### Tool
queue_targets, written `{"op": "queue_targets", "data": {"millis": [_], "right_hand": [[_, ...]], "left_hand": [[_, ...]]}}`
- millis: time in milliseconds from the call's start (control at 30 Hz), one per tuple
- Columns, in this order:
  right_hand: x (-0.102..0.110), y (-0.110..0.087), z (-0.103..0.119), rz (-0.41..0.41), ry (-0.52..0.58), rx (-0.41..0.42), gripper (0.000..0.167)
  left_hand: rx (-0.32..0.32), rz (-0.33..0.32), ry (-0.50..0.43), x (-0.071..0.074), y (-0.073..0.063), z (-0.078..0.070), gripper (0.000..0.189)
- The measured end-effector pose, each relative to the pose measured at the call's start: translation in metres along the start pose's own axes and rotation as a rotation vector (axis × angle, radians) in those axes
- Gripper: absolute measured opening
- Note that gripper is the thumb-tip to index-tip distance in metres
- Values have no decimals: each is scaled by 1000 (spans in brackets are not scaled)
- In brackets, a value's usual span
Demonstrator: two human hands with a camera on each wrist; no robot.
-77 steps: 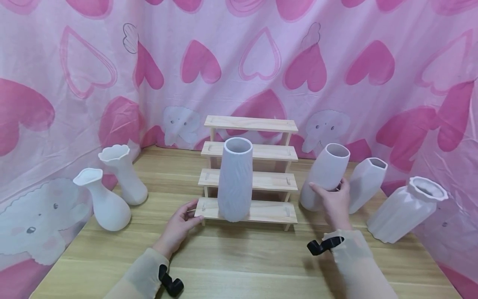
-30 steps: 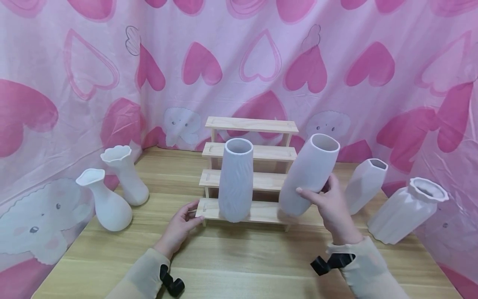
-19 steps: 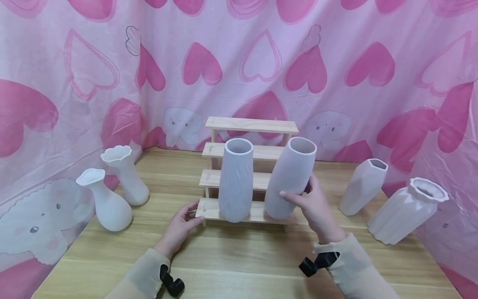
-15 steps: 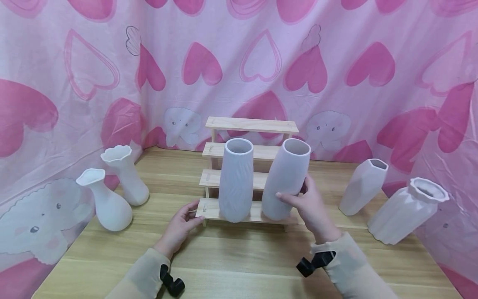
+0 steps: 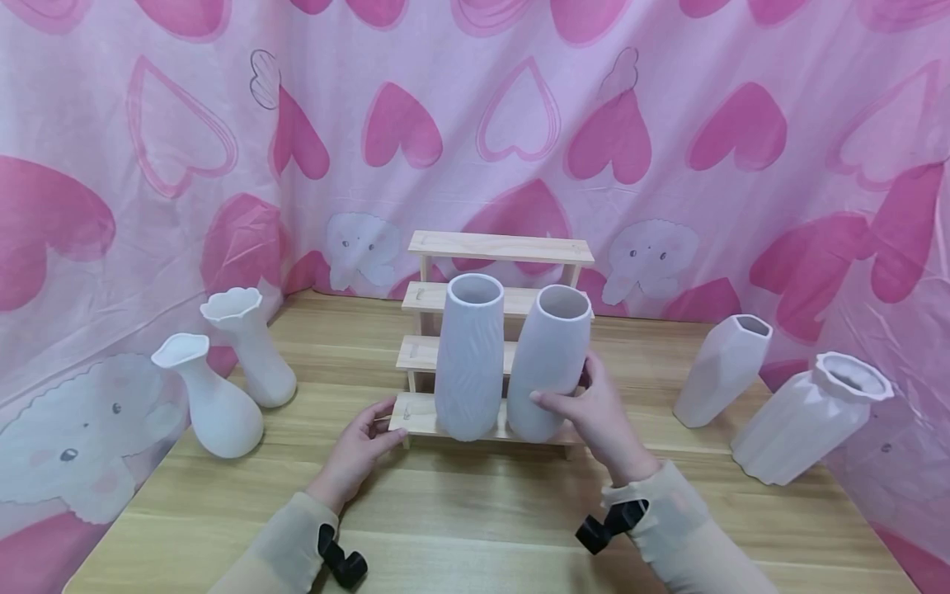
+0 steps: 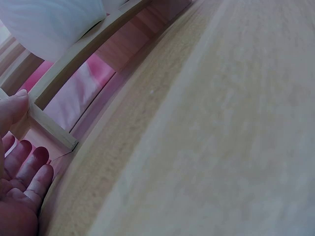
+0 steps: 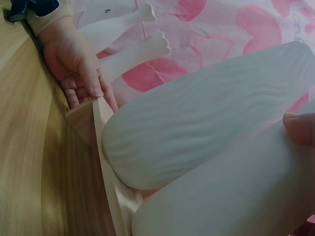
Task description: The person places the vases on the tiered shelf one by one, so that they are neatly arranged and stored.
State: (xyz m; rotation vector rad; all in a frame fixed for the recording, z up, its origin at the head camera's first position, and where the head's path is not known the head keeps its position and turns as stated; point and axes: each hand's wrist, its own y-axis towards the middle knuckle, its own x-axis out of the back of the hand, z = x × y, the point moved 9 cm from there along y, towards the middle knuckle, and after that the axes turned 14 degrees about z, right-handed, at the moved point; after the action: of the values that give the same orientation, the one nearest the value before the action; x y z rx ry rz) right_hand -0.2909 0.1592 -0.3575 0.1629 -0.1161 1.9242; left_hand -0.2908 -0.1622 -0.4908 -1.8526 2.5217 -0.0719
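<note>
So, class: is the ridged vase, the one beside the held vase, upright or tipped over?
Upright: the ridged vase stands base-down on the lowest shelf, its opening facing up.

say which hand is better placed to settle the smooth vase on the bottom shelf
Right, I'd judge: the right hand grips the smooth vase at the bottom shelf. The left hand holds the shelf's left end, with the textured vase in between, so it seems better suited to steadying.
</note>
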Motion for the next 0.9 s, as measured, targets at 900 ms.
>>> {"op": "queue_targets", "data": {"millis": [900], "right_hand": [[-4, 7, -7, 27, -8, 16, 90]], "left_hand": [[10, -2, 7, 0, 1, 1, 61]]}}
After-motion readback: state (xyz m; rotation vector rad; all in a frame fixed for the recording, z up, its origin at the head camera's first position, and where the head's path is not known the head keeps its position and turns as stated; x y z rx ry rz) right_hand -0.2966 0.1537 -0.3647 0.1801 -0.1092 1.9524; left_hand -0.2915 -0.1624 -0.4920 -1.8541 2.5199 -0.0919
